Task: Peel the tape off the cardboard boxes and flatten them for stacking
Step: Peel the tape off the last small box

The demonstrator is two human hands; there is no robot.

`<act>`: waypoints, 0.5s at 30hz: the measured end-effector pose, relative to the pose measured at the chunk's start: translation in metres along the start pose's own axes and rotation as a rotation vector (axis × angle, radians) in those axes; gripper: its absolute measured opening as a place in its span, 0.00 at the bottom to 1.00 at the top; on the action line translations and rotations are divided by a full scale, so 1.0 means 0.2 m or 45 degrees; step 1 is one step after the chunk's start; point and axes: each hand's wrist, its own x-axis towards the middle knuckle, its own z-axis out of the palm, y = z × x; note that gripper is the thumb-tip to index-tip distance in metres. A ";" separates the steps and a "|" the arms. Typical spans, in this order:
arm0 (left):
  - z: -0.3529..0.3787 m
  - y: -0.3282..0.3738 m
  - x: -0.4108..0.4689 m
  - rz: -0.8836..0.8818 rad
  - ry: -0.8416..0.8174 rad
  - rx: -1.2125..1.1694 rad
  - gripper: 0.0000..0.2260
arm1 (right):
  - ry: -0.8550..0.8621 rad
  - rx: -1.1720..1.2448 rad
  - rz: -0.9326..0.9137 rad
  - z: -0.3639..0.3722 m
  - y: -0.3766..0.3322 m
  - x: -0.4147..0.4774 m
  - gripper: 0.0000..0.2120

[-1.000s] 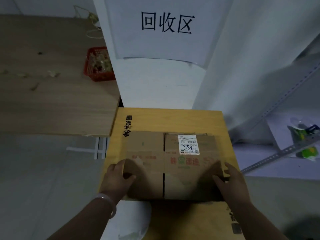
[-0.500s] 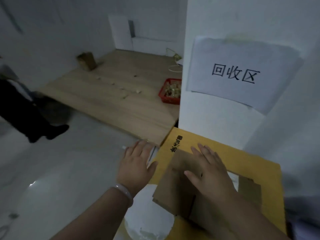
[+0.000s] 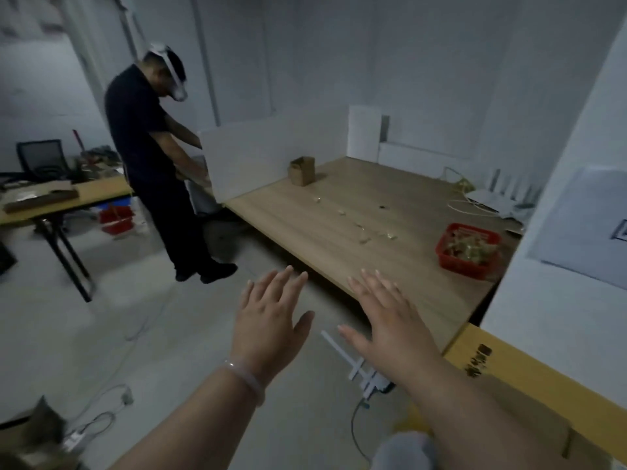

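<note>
Your left fingers (image 3: 283,286) are straight and fanned apart, holding nothing. Your right fingers (image 3: 375,290) are spread the same way, with the thumb out to the side. Both palms face down. Your left hand (image 3: 268,320) hangs in the air over the grey floor (image 3: 101,334). Your right hand (image 3: 390,320) is just beside it, apart from it and touching nothing, and its fingertips show against the near edge of the wooden surface (image 3: 339,212). A pale bracelet (image 3: 246,379) circles your left wrist.

The flat box (image 3: 539,418) lies low at your right, partly hidden by your right forearm. It rests on a yellow sheet (image 3: 549,378) with black print, at the foot of a white pillar (image 3: 559,300). A paper sign (image 3: 583,228) is stuck on the pillar.

Below your hands, a white rail (image 3: 342,354) and a cable (image 3: 353,425) lie on the floor.

Out on the wooden surface a red basket (image 3: 451,259) holds crumpled bits. It stands near the pillar, and small scraps (image 3: 364,235) are strewn to its left. Well beyond them a small box (image 3: 301,170) stands upright near a white partition (image 3: 258,157).

At the left, a person (image 3: 152,157) in dark clothes with a headset stands bent over, hands at the end of the partition. Behind that person is a cluttered table (image 3: 98,191).
</note>
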 end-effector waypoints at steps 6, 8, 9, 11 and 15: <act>-0.07 -0.58 0.14 -0.072 0.031 0.033 0.28 | 0.019 -0.012 -0.058 0.22 -0.46 0.42 0.37; -0.08 -0.73 0.19 -0.086 0.026 0.037 0.28 | 0.028 -0.013 -0.067 0.28 -0.56 0.53 0.37; -0.07 -0.81 0.22 -0.093 0.008 0.037 0.28 | 0.027 -0.014 -0.067 0.32 -0.60 0.58 0.37; -0.05 -0.87 0.26 -0.078 -0.007 0.044 0.28 | 0.027 -0.029 -0.067 0.35 -0.64 0.64 0.37; 0.02 -1.02 0.39 -0.073 -0.013 -0.018 0.28 | 0.007 -0.026 -0.036 0.44 -0.68 0.83 0.37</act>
